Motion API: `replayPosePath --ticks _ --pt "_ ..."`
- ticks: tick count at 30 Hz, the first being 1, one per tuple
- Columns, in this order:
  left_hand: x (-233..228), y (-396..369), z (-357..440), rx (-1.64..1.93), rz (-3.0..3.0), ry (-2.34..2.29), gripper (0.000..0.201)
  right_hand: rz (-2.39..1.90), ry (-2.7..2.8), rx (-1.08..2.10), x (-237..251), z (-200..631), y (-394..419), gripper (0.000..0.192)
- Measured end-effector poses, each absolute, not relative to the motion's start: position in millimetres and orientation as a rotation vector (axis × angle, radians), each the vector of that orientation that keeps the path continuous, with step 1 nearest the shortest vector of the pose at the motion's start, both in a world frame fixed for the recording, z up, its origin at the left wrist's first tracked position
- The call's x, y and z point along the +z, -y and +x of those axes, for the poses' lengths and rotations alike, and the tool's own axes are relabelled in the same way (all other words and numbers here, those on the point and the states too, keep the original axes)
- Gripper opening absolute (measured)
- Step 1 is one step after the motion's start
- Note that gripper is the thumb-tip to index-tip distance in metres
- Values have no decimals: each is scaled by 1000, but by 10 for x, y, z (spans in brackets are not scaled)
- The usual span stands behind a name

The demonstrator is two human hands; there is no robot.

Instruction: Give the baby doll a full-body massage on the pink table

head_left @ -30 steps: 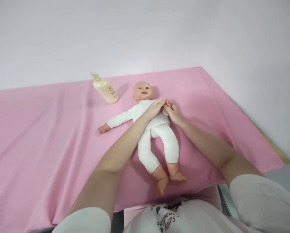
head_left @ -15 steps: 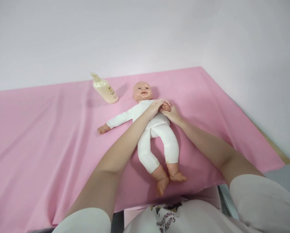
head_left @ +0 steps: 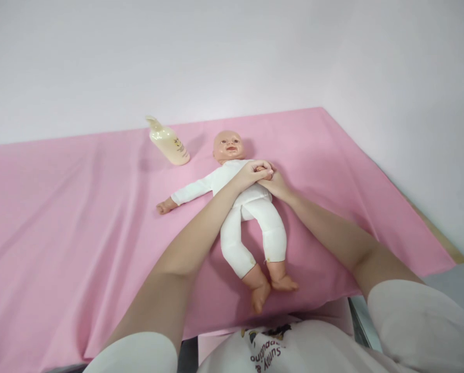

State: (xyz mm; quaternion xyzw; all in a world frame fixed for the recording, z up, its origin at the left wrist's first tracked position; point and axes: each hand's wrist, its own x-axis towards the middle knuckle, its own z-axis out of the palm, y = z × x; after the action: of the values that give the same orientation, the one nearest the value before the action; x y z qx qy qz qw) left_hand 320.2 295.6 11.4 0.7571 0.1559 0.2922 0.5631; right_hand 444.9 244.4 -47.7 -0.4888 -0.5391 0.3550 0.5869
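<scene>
A baby doll (head_left: 239,199) with a white cloth body and bare plastic head, hands and feet lies on its back, feet toward me. My left hand (head_left: 254,172) reaches across its torso and is closed around the doll's hand (head_left: 263,174) on the right side, its thumb lying over it. Against the same doll's hand, from the right and below, my right hand (head_left: 277,185) is closed too, its fingers mostly hidden. The doll's other arm (head_left: 193,190) stretches out to the left on the cloth.
A cream pump bottle (head_left: 170,145) stands left of the doll's head. Beneath everything spreads a pink cloth (head_left: 80,217) with folds at the left. A pale wall (head_left: 232,57) rises behind, and a tan table edge (head_left: 436,230) shows at the right.
My left thumb and fingers have shifted and folded over the doll's hand, covering more of it. The doll's body and the bottle stay in place.
</scene>
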Motion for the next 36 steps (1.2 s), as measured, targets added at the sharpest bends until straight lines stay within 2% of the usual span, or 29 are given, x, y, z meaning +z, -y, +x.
replayPosePath --ticks 7,22,25,30,36 --pt "139 -2925 3194 692 1916 -373 28 -1181 1329 733 -432 4453 -2490 17" --pt "118 -2934 3186 740 1953 -380 22 -1069 1385 801 -441 4440 -2444 19" --pt "124 -2931 3180 732 1864 -364 21 -1144 1370 781 -453 4428 -2449 14" --pt "145 -2907 3170 750 1826 -405 36 -1187 1381 744 -443 4431 -2447 13" --pt "106 -2937 3190 787 1823 -413 55 -1112 1385 799 -374 4448 -2402 31"
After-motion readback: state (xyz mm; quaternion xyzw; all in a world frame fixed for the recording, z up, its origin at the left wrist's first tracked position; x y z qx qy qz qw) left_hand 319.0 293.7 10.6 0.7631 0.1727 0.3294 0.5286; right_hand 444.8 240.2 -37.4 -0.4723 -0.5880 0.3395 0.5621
